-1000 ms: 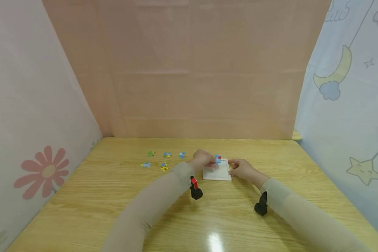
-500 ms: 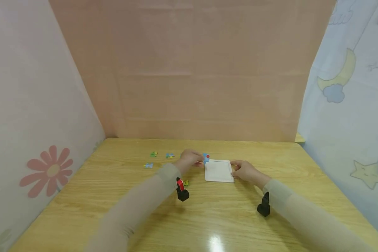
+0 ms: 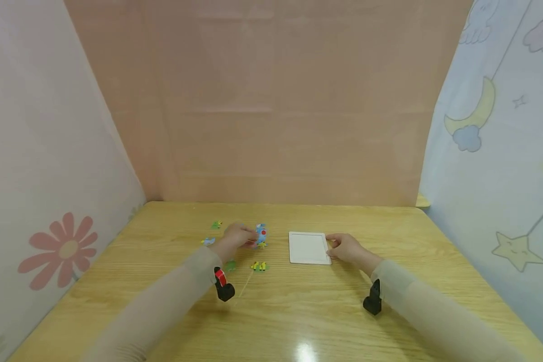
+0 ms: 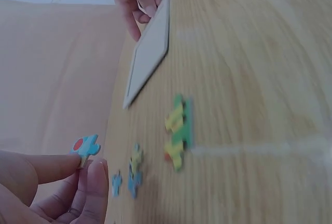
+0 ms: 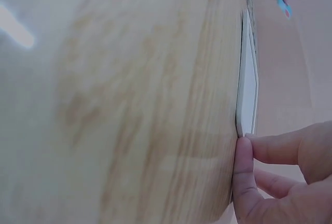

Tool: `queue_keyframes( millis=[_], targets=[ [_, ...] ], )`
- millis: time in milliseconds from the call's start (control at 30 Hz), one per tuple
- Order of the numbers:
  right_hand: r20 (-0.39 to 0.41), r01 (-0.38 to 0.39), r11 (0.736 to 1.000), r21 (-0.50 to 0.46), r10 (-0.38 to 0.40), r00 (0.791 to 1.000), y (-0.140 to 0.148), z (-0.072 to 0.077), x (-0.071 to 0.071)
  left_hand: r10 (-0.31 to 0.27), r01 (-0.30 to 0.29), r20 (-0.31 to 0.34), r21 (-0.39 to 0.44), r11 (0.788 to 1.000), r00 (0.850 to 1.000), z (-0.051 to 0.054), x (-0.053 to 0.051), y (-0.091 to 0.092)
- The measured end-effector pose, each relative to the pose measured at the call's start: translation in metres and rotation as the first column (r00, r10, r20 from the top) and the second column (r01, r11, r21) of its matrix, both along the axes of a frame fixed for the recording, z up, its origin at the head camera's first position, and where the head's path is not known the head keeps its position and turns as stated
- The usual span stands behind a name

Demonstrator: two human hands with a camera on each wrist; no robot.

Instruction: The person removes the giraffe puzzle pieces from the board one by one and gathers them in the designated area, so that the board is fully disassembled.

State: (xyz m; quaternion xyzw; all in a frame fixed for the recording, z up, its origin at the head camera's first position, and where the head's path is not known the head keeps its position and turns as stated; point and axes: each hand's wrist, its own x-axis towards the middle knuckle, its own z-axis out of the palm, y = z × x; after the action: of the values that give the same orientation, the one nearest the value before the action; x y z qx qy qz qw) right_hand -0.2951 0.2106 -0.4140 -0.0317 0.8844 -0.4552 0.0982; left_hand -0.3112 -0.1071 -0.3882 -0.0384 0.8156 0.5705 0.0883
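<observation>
My left hand pinches a blue jigsaw puzzle piece with a red dot between thumb and forefinger. In the left wrist view the same piece is held up off the table. The hand hovers among loose puzzle pieces, left of a white square puzzle tray. My right hand grips the tray's right edge with thumb and fingers. In the right wrist view, the thumb and forefinger meet at the end of the tray, which lies flat.
Yellow-and-green puzzle pieces lie in front of the left hand. A green piece and a light-blue piece lie farther left; others are partly hidden by the hand. Curtains stand behind and beside the wooden table.
My left hand has moved left with the blue puzzle piece, from above the tray to above the loose pieces. The right hand stays at the tray's edge.
</observation>
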Motion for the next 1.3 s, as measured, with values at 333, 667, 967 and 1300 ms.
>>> queue_keyframes(
  millis=[333, 667, 967, 1300],
  targets=[
    [0.015, -0.008, 1.0, 0.024, 0.007, 1.0, 0.0, 0.006, -0.002, -0.032, 0.027, -0.06, -0.092, 0.995, 0.998, 0.002, 0.016, -0.051],
    [0.022, 0.015, 1.0, 0.027, -0.015, 1.0, 0.004, 0.009, -0.009, -0.032, 0.033, 0.009, -0.177, 0.984, 0.999, 0.011, 0.041, -0.109],
    [0.043, 0.035, 0.999, 0.006, -0.035, 0.998, 0.007, 0.006, -0.006, -0.042, 0.069, 0.136, -0.197, 0.978, 0.99, 0.0, 0.047, -0.121],
    [0.035, 0.022, 1.0, -0.017, -0.022, 0.999, 0.006, 0.007, -0.005, -0.046, 0.083, 0.117, -0.336, 0.938, 0.992, 0.002, 0.043, -0.129]
  ],
)
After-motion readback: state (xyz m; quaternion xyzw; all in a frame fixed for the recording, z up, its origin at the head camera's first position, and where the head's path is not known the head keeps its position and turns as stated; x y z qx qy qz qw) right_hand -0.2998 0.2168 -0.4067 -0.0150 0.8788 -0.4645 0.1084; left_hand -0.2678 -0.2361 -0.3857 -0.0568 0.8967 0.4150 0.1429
